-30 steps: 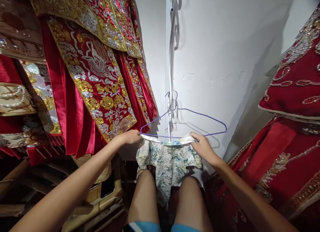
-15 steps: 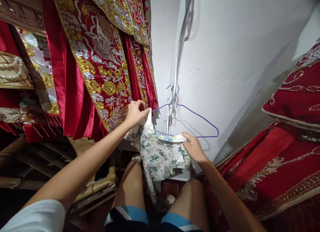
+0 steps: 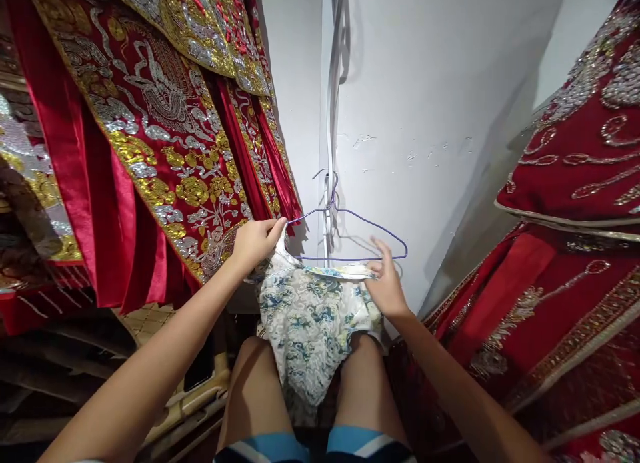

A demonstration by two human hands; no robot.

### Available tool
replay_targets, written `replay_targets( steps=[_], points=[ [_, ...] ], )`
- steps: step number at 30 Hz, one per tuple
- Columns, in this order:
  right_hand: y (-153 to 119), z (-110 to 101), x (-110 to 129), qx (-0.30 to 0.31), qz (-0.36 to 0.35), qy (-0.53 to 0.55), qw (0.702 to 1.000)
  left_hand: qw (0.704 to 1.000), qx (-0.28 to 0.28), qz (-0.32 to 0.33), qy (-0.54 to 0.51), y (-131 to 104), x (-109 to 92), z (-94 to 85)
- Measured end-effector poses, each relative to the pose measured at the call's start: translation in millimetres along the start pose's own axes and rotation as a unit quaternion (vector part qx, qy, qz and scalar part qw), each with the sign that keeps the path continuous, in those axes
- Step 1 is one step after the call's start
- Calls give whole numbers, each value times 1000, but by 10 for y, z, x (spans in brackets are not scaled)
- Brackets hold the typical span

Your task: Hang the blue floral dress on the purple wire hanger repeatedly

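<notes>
While the left hand [image 3: 257,243] pinches the floral garment [image 3: 305,310] at one end of the purple hanger [image 3: 345,258], right hand [image 3: 385,286] pinches its neckline, index finger raised.
Seemingly the first-shoulder step; opposite shoulder next calls for stretching over the free end.

Surroundings: garments, wall and frame.
Left side: red garment [image 3: 193,190], embroidered in gold and silver with flower motifs, smooth red folds hanging beside the embroidered panels; far left edge: sequined cloth [image 3: 30,146] in silver and gold, partly out of view; centre to right: white wall [image 3: 415,70], bearing chipped marks [image 3: 363,141] in a rough horizontal row; right side: dark red garment [image 3: 565,193], upper part with silver beadwork and pale edging, lower part with beaded bands; lower left: tan frame [image 3: 193,400], partly in shadow, material indeterminable.
</notes>
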State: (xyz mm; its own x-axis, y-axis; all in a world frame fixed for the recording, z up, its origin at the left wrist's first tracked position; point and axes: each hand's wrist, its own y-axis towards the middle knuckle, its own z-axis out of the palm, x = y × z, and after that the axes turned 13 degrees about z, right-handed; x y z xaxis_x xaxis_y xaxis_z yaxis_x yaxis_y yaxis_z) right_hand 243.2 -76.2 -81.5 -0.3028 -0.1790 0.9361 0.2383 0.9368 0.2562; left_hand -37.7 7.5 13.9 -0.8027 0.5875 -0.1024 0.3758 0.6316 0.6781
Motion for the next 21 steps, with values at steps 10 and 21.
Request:
replay_targets(
  steps=[10,21],
  points=[
    [512,-753,169,-36,47,-149,987,1000,4,5,25,-1,47,-9],
    [473,-548,75,151,111,105,977,994,-36,2,-104,-42,192,231]
  ],
)
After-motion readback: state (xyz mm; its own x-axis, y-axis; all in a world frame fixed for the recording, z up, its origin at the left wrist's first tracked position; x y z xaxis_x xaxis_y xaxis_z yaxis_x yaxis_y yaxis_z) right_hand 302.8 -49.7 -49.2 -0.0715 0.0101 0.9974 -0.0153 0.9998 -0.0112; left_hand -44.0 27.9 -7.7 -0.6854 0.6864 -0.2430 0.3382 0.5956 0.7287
